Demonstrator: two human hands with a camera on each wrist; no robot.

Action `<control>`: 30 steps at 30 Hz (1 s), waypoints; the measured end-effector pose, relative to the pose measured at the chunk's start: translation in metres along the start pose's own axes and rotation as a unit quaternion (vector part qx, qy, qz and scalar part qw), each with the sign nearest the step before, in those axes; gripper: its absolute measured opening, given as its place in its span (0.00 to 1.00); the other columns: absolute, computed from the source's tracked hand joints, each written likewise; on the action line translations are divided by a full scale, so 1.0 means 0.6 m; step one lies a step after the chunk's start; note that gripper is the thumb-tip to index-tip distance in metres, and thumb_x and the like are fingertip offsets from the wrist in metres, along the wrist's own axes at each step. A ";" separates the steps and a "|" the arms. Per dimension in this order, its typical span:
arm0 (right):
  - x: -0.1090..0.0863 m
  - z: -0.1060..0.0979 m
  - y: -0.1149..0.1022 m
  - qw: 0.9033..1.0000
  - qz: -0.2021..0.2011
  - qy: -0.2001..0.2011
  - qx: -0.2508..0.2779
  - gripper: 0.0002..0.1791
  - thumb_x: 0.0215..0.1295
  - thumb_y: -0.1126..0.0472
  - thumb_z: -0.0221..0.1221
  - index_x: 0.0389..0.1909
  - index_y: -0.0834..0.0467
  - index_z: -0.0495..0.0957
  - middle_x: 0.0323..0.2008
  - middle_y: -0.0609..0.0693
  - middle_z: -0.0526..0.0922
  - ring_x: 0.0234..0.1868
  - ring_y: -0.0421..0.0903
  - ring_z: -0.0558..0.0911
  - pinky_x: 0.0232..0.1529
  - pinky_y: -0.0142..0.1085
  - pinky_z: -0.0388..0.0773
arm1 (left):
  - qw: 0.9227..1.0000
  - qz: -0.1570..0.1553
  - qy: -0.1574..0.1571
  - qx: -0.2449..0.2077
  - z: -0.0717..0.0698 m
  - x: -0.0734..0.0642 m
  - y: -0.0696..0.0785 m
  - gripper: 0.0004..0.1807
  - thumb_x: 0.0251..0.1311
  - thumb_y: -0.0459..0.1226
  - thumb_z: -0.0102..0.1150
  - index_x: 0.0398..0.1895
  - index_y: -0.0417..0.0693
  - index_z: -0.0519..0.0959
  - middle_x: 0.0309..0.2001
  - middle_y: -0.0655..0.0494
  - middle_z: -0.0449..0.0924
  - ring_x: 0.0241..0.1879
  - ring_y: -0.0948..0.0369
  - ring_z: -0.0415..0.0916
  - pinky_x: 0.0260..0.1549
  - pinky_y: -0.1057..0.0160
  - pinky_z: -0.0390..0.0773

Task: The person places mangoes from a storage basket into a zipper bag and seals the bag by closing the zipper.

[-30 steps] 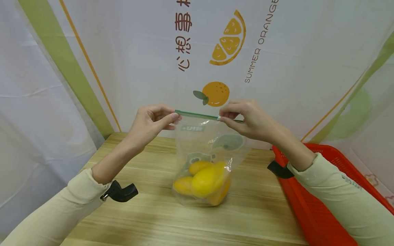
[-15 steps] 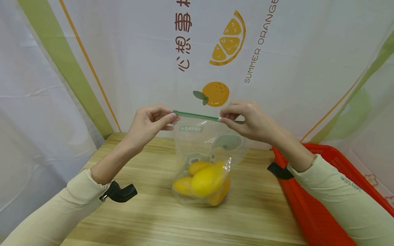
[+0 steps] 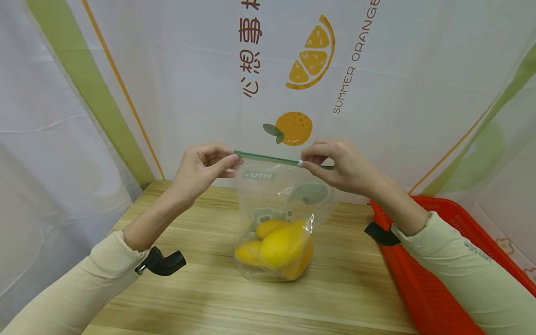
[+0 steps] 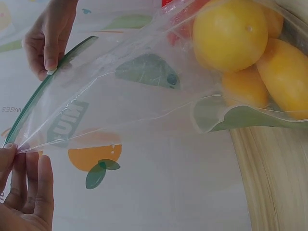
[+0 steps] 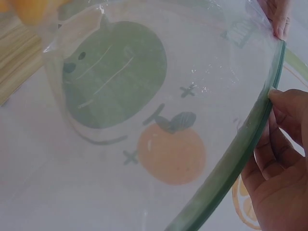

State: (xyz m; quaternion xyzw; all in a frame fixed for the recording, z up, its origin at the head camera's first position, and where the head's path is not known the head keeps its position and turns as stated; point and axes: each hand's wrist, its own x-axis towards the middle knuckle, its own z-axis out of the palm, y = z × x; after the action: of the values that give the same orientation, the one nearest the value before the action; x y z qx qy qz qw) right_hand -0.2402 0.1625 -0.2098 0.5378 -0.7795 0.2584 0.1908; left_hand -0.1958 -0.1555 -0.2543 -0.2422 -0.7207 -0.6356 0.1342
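A clear zip bag (image 3: pixel 268 190) with a green top strip (image 3: pixel 268 157) stands on the table, its lower part filled with several smooth yellow and orange fruits (image 3: pixel 280 246). My left hand (image 3: pixel 205 165) pinches the strip's left end between thumb and fingers. Farther right along the strip, my right hand (image 3: pixel 335 163) pinches it at a small white piece by the thumb tip. The strip is stretched between both hands. In the left wrist view the fruits (image 4: pixel 231 36) look rounded and oval; their exact kind is unclear. The right wrist view shows the bag's printed side (image 5: pixel 115 77).
The wooden table (image 3: pixel 188 288) lies under the bag. A red perforated plastic basket (image 3: pixel 402 274) stands at the right, partly behind the right forearm. A white curtain (image 3: pixel 201 70) with orange prints hangs behind the table.
My left hand and the strip's left end have shifted slightly left. My right hand has moved a little right along with its white piece. The fruits stay almost still.
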 end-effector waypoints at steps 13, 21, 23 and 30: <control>-0.005 0.000 0.003 1.000 0.009 0.005 -0.008 0.06 0.61 0.72 0.70 0.36 0.61 0.85 0.32 0.43 0.81 0.34 0.38 0.78 0.37 0.29 0.80 | 1.000 -0.005 0.003 0.002 0.001 0.001 -0.001 0.09 0.70 0.30 0.61 0.45 0.29 0.82 0.40 0.45 0.85 0.41 0.54 0.84 0.41 0.55 0.87; -0.007 0.000 0.005 1.000 0.011 0.007 -0.010 0.06 0.61 0.72 0.70 0.36 0.61 0.85 0.32 0.43 0.81 0.34 0.38 0.78 0.36 0.34 0.82 | 1.000 -0.002 0.001 0.003 0.002 0.000 0.000 0.08 0.70 0.30 0.61 0.44 0.30 0.83 0.40 0.45 0.85 0.41 0.54 0.84 0.42 0.55 0.86; -0.008 0.000 0.006 1.000 0.012 0.007 -0.010 0.06 0.61 0.72 0.70 0.36 0.61 0.85 0.32 0.43 0.81 0.34 0.38 0.78 0.35 0.36 0.82 | 1.000 0.000 0.001 0.002 0.001 0.000 -0.001 0.08 0.70 0.30 0.61 0.45 0.31 0.83 0.41 0.45 0.85 0.41 0.54 0.84 0.41 0.55 0.86; -0.011 0.000 0.007 1.000 0.012 0.006 -0.013 0.06 0.60 0.72 0.70 0.36 0.60 0.85 0.32 0.43 0.82 0.34 0.38 0.78 0.36 0.34 0.82 | 1.000 0.002 0.002 -0.001 0.002 -0.001 -0.004 0.08 0.70 0.31 0.61 0.44 0.32 0.83 0.40 0.45 0.85 0.41 0.54 0.84 0.41 0.56 0.86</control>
State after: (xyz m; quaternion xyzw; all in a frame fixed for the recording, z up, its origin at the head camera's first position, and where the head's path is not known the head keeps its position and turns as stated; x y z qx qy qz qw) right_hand -0.2416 0.1685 -0.2146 0.5242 -0.7880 0.2538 0.1995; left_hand -0.1962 -0.1548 -0.2568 -0.2427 -0.7195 -0.6361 0.1367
